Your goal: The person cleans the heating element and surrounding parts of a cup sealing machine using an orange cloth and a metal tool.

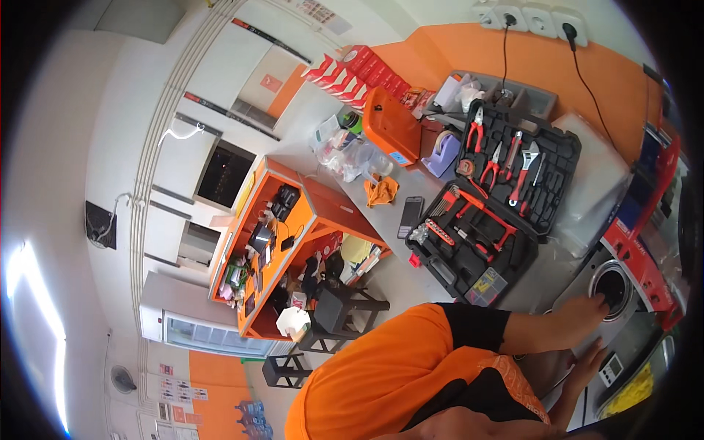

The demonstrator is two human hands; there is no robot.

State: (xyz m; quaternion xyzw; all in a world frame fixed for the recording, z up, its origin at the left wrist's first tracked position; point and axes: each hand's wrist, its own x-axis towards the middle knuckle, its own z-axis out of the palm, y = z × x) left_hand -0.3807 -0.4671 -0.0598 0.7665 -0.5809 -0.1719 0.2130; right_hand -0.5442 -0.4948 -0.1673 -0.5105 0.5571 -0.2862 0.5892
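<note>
Shiny metal is what my hands are hovering around: a round fitting (614, 280) with a dark middle, sitting at the right end of the worktop (563, 273). My left hand (584, 317) is curling in at its near edge, though I can't tell if the fingers are actually gripping anything. My right hand (585, 364) is lying open beside a little display panel (611, 369). I'm guessing the fitting is stiff, a bit heavy and kinda slippery, so the outer rim is looking like the spot to grab. Room's tight: a red panel (635, 253) is crowding the far side, and the open toolbox (565, 150) is hogging the left, leaving just a bare strip between.
</note>
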